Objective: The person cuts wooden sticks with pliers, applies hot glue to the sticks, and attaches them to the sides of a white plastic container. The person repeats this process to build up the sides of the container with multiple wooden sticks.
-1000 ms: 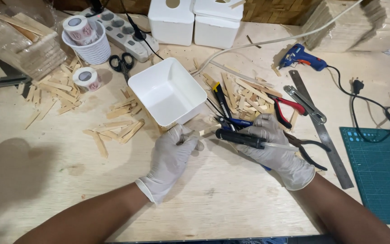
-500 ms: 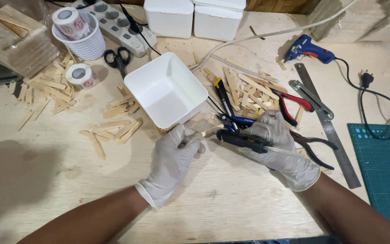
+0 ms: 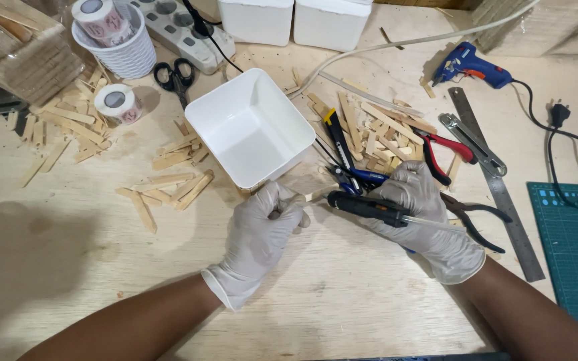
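Left hand (image 3: 260,234), gloved, is pinched together on a small wood stick (image 3: 309,196), just below the near corner of the white tub (image 3: 249,127). Right hand (image 3: 423,214), also gloved, is clamped on a black-handled tool (image 3: 369,207) whose tip points left toward the stick. Both hands rest on the wooden counter (image 3: 342,301). Blue-handled pliers (image 3: 359,177) lie just behind the right hand, and red-handled pliers (image 3: 446,150) lie near its far side. Loose sticks (image 3: 376,130) are scattered between the tub and the red pliers; a second pile (image 3: 168,184) lies left of the tub. A steel ruler (image 3: 496,187) lies right of the pliers, beside a green cutting mat (image 3: 576,254). A blue glue gun (image 3: 469,65) sits at the far right. Scissors (image 3: 174,75) and a tape roll (image 3: 116,101) lie at the far left.
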